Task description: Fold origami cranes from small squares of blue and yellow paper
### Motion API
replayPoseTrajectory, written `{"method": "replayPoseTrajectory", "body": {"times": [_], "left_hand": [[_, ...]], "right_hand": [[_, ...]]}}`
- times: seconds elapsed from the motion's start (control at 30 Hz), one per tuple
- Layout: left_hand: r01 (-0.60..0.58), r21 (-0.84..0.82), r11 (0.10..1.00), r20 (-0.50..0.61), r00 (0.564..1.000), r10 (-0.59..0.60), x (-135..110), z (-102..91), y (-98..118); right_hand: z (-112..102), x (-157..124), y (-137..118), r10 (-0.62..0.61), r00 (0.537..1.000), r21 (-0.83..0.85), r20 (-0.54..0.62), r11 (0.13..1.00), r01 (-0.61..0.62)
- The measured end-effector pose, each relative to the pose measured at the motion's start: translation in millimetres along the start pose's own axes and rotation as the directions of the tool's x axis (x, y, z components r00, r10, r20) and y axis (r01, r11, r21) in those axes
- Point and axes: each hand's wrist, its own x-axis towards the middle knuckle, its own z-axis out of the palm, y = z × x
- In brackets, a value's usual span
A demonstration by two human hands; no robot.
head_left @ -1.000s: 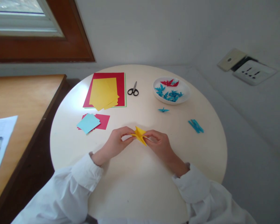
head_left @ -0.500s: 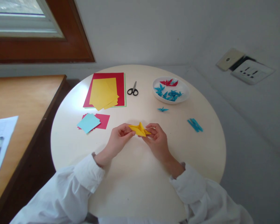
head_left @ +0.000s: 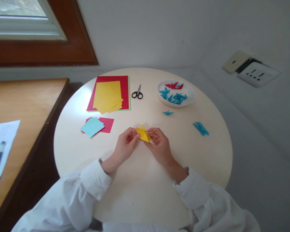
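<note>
Between my two hands, above the middle of the round white table, is a yellow origami crane (head_left: 143, 133), partly folded out with pointed tips. My left hand (head_left: 127, 142) pinches its left side between thumb and fingers. On the right side, my right hand (head_left: 159, 145) grips it with thumb and curled fingers, which hide part of that end. Beyond my right hand, a small blue paper crane (head_left: 168, 112) rests on the table. A white dish (head_left: 192, 100) behind it holds several blue and red paper cranes (head_left: 174, 85).
Scissors (head_left: 137, 92) lie at the back middle. Left of them are yellow sheets (head_left: 107, 95) on red paper (head_left: 125, 82). Nearer are light-blue squares (head_left: 92, 127) over pink ones (head_left: 108, 125). Blue strips (head_left: 201, 128) lie at right. A wooden desk (head_left: 36, 106) adjoins at left.
The yellow crane has turned and its wings are drawn closer together. My hands have come slightly nearer each other. Things on the table have stayed in place.
</note>
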Motion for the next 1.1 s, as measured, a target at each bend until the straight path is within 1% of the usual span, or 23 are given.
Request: {"method": "replayPoseTrajectory", "body": {"times": [0.1,0.27,0.37,0.5,0.8,0.9,1.1], "left_hand": [[-0.007,-0.023,1.0,-0.016,1.0,0.006,0.6,-0.3,-2.5],[-0.009,-0.008,1.0,-0.035,0.999,0.009,0.7,-0.7,-5.1],[-0.021,0.012,1.0,-0.041,0.999,0.022,0.4,-1.0,-4.4],[-0.012,-0.006,1.0,-0.032,0.999,0.012,-0.2,-1.2,-4.3],[0.02,-0.133,0.991,0.042,0.999,-0.014,-1.0,-0.8,-7.5],[0.015,-0.114,0.993,0.043,0.999,-0.01,-1.0,-0.8,-6.8],[0.026,-0.082,0.996,0.011,1.0,-0.025,-0.8,-0.6,-5.0]], "right_hand": [[2.2,-1.7,-2.2,-0.016,1.0,0.002,0.021,1.0,0.016],[2.9,-3.7,-4.2,0.015,0.999,0.034,0.05,0.999,-0.016],[2.2,-3.7,-2.8,0.011,0.999,0.044,0.031,0.999,-0.012],[1.4,-3.0,-1.6,0.014,1.0,0.038,0.008,0.999,-0.014],[0.1,-1.6,-3.0,0.013,0.999,0.027,-0.03,1.0,-0.012],[0.1,-1.8,-2.4,0.012,0.999,0.026,-0.034,1.0,-0.011],[-0.5,-1.8,-3.4,0.014,0.998,0.039,-0.057,0.999,-0.012]]}}
